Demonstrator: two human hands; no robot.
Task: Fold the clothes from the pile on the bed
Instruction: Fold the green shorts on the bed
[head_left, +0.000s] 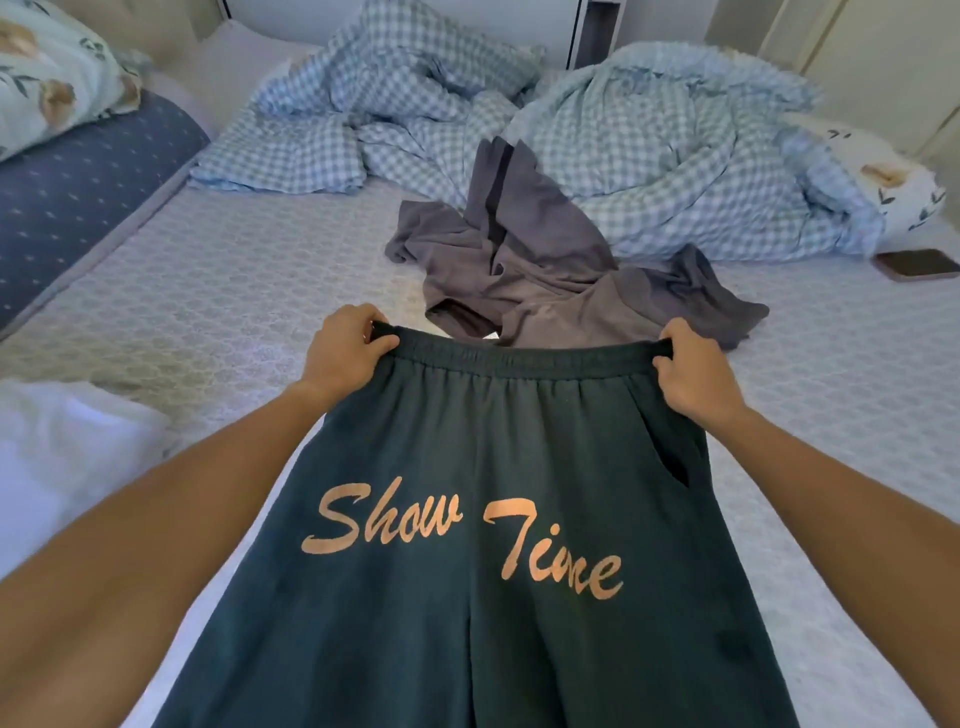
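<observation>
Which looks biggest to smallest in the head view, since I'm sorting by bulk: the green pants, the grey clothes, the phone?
1. Green pants, though they are nearest the camera, so their lead is unsure.
2. Grey clothes, crumpled farther back on the bed.
3. Phone, clearly smallest.

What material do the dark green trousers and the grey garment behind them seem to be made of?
Dark green trousers: probably a soft cotton knit with a matte, faintly fuzzy surface and a gathered elastic waistband, which both hands grip; the lettering looks like a flat peach print.
Grey garment: a thinner, smoother fabric, perhaps jersey, since it lies in soft folds.
</observation>
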